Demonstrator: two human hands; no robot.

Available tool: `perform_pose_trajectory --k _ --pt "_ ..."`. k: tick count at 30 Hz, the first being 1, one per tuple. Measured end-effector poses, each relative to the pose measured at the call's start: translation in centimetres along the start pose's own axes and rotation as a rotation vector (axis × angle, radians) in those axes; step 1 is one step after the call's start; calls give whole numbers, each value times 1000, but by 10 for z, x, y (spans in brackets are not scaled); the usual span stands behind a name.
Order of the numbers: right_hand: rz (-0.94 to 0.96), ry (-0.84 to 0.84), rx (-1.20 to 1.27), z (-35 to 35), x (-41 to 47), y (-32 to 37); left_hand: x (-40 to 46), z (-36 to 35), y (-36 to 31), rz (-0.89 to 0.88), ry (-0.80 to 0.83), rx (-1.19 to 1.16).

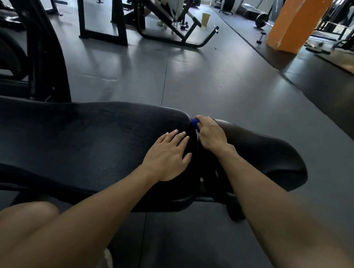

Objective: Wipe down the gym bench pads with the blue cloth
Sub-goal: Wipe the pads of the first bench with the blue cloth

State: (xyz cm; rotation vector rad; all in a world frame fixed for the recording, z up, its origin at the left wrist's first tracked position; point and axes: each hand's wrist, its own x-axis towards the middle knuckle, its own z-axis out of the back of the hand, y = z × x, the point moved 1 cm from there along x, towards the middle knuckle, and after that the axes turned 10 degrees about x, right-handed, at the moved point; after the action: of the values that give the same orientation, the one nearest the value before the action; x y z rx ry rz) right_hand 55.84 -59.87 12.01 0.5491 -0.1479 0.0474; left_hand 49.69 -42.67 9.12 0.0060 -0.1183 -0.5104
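A long black bench pad (74,141) runs across the view from the left. A smaller black seat pad (268,156) lies to its right, with a narrow gap between them. My left hand (169,155) rests flat, fingers straight, on the right end of the long pad. My right hand (210,133) grips the blue cloth (195,123) and holds it in the gap at the far edge of the pads. Only a small bunched part of the cloth shows beside my fingers.
A black machine frame (43,53) rises behind the bench at left. Another bench frame (176,30) stands farther back, with a yellow cup (205,19) on the floor. An orange pillar (294,21) and a barbell (261,20) are at far right. Grey rubber floor (194,78) surrounds the bench.
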Motion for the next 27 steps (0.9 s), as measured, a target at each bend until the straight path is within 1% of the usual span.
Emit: perform_pose_trajectory --k 6,12,15,18,21,24,27 --pt "13 -54 -1 -7 -45 3 2 -1 -3 12 -19 33" --pt "51 -108 38 -10 -109 10 -2 -1 -6 5 44 35" --pt "99 -101 60 -9 -141 8 -4 1 -6 3 72 37" --pt "155 -85 65 -8 -160 -3 -5 -1 -5 6 66 27" --pt "201 -71 28 -8 -140 -15 -5 -2 -3 -5 51 17" --pt "202 -38 -21 -9 -83 -22 -6 -2 -1 -40 36 15" --pt "159 -6 -24 -7 -26 -25 -6 -2 0 -57 32 21"
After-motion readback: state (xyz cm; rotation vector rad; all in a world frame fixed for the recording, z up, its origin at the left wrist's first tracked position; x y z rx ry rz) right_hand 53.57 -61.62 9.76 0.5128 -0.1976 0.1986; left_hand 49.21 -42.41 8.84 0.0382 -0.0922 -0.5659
